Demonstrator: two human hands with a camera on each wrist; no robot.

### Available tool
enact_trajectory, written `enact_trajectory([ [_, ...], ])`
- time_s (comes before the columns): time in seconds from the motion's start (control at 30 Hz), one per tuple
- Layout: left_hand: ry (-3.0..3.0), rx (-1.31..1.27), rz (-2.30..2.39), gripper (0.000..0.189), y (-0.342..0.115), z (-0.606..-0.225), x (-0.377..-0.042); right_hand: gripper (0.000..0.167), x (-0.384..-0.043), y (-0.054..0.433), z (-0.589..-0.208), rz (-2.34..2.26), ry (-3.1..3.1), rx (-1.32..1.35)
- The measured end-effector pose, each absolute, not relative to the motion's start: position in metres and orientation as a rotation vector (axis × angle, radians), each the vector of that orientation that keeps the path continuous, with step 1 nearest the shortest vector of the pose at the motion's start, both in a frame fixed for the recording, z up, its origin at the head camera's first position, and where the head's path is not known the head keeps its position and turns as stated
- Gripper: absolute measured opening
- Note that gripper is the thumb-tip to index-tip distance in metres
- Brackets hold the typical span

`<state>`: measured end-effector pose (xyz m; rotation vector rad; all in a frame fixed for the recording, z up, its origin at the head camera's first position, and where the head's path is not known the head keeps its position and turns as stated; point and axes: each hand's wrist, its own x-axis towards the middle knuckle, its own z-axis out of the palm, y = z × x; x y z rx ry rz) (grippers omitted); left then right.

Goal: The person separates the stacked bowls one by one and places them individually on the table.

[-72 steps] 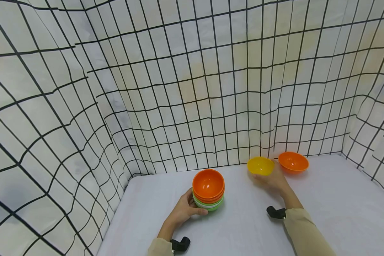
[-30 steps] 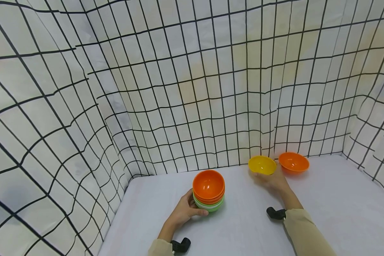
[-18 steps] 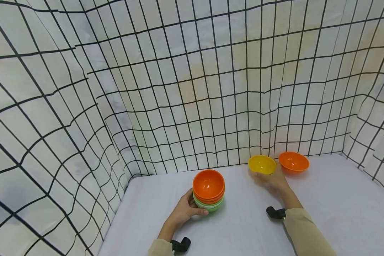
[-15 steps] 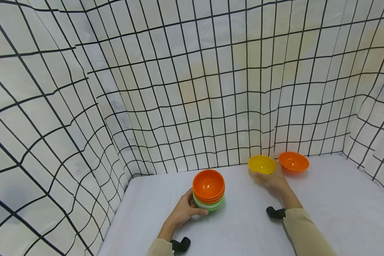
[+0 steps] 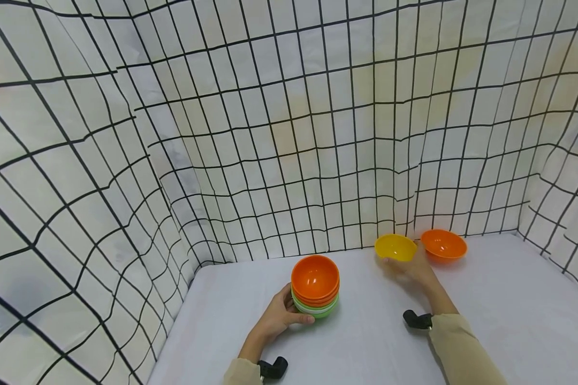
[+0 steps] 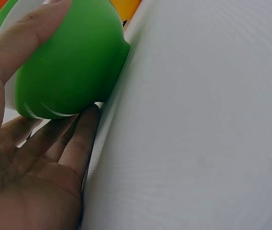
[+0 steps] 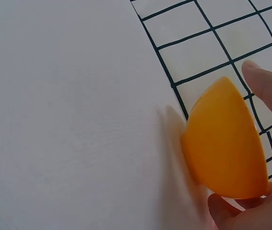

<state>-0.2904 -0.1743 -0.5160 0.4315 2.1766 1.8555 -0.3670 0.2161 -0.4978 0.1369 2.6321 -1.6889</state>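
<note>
My left hand (image 5: 279,312) holds a stack of bowls at its left side, thumb in front and fingers behind. Several orange bowls (image 5: 315,278) sit on top, with white and green bowls (image 6: 73,62) beneath. The left wrist view shows fingertips under the green bowl's curve, close to the tabletop. At the back, my right hand (image 5: 414,267) surrounds a yellow bowl (image 5: 395,248) standing upright. In the right wrist view, the yellow bowl (image 7: 227,143) has fingers at its lower side. The thumb (image 7: 265,88) stands off the rim, with a visible gap.
A wider orange bowl (image 5: 444,245) stands just right of the yellow one, close to the right fingers. Behind the white table (image 5: 361,331) rises a white wall (image 5: 279,176) with a black grid, which also closes off the left and right sides.
Compared with the earliest frame, the yellow bowl sits slightly farther right, nearer the wide orange bowl. My left hand and the stack stay in place.
</note>
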Motion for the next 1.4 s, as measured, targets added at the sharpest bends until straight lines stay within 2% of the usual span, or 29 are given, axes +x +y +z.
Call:
enact_trajectory([
  [0.27, 2.179, 0.431, 1.854, 0.092, -0.172, -0.512, -0.289, 0.130, -0.361, 0.217, -0.469, -1.564, 2.760, 0.104],
  [0.53, 2.186, 0.427, 1.847, 0.091, -0.174, -0.510, -0.291, 0.118, -0.348, 0.214, -0.434, -1.526, 2.987, -0.160],
  [0.77, 2.184, 0.417, 1.846, 0.091, -0.175, -0.511, -0.291, 0.113, -0.332, 0.193, -0.412, -1.530, 2.910, -0.365],
  [1.1, 2.186, 0.410, 1.845, 0.091, -0.174, -0.512, -0.290, 0.100, -0.322, 0.148, -0.413, -1.542, 2.773, -0.680],
  [1.4, 2.178, 0.412, 1.846, 0.093, -0.173, -0.513, -0.288, 0.096, -0.317, 0.116, -0.431, -1.460, 2.626, -0.769],
])
